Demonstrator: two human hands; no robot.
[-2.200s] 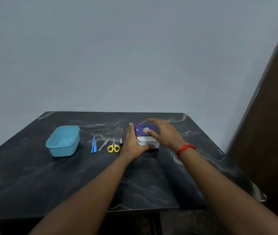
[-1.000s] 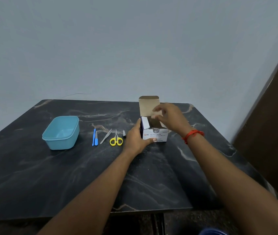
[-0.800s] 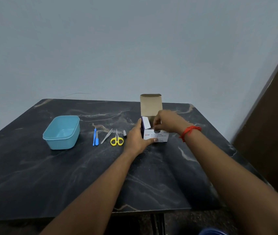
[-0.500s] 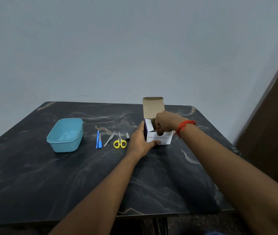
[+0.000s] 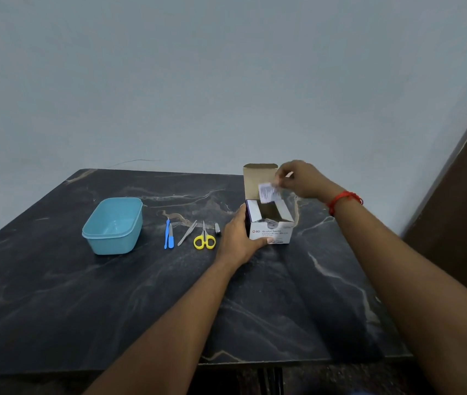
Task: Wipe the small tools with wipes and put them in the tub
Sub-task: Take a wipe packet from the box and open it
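Observation:
An open box of alcohol swabs (image 5: 272, 228) stands on the dark marble table (image 5: 141, 295), its lid flap upright. My left hand (image 5: 239, 238) grips the box's left side. Above the opening, my right hand (image 5: 300, 178) pinches a small white wipe packet (image 5: 267, 193). Left of the box lie the small tools in a row: a nail clipper (image 5: 217, 228), yellow-handled scissors (image 5: 204, 238), tweezers (image 5: 187, 236), and two blue tools (image 5: 169, 233). A light blue tub (image 5: 114, 225) sits further left, with nothing visible inside.
A pale wall rises behind the table's far edge. A dark brown door or panel (image 5: 465, 195) stands at the right. The table's front edge runs just below my forearms.
My right hand went from reaching inside the box to lifting out above it with a white wipe packet. My left hand kept its hold on the box.

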